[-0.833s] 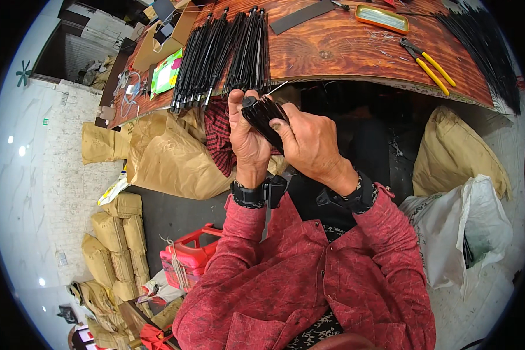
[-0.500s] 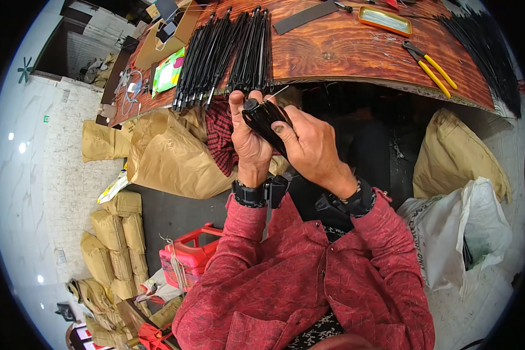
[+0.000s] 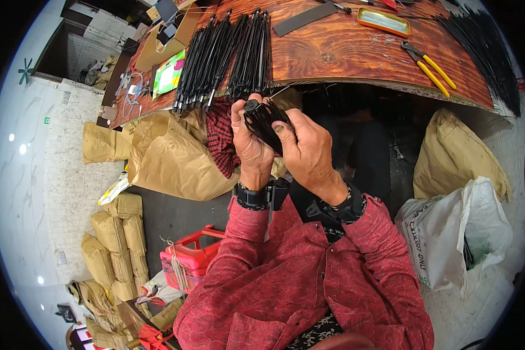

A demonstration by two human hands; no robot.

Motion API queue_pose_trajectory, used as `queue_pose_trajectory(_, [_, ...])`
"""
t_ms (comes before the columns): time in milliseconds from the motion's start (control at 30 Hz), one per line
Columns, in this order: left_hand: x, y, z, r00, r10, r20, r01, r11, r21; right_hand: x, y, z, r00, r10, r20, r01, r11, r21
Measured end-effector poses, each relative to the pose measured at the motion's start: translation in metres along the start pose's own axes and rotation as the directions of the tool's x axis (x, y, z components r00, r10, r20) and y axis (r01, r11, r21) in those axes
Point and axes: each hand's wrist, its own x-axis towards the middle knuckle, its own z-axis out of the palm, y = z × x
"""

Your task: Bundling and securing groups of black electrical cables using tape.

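Across the far side, you have the reddish-brown wood-grain bench. Below its left part lies a large crumpled tan sack; to the right, an open white woven sack stands nearer than a full tan sack. A red plastic box with a handle sits near, on the left. On the bench's left lie long black slender rods in rows. Your left hand, palm up and half curled, cradles a round-ended bundle of thin black pieces just before the bench's near edge. Your right hand is partly closed on that bundle from the right, thumb laid along it. Yellow-handled pliers lie on the bench's right, nearer than an orange-rimmed tin.
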Motion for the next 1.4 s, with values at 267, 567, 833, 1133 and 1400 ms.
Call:
queue_pose_trajectory(267, [0.006, 0.004, -0.005, 0.979, -0.049, 0.196, 0.064, 0.996, -0.07, 0.005, 0.0, -0.012, 0.977, 0.112, 0.183, -0.137, 0.983, 0.126])
queue_pose_trajectory(567, [0.004, 0.002, 0.002, 0.997, -0.059, 0.058, 0.049, 0.985, 0.166, 0.011, 0.003, -0.018, 0.978, 0.14, 0.154, -0.139, 0.99, -0.017])
queue_pose_trajectory(833, [0.011, -0.001, 0.001, 0.963, -0.017, 0.268, 0.029, 0.999, -0.039, 0.005, 0.0, -0.016, 0.995, -0.071, 0.065, 0.074, 0.996, -0.042])
queue_pose_trajectory(1133, [0.004, -0.004, 0.014, 0.985, 0.075, 0.156, -0.08, 0.997, 0.023, 0.007, -0.003, -0.018, 0.989, -0.12, 0.088, 0.128, 0.988, -0.088])
queue_pose_trajectory(1400, [0.007, 0.001, 0.022, 0.991, 0.106, 0.08, -0.124, 0.952, 0.28, 0.007, -0.005, -0.02, 0.99, -0.097, 0.105, 0.11, 0.987, -0.121])
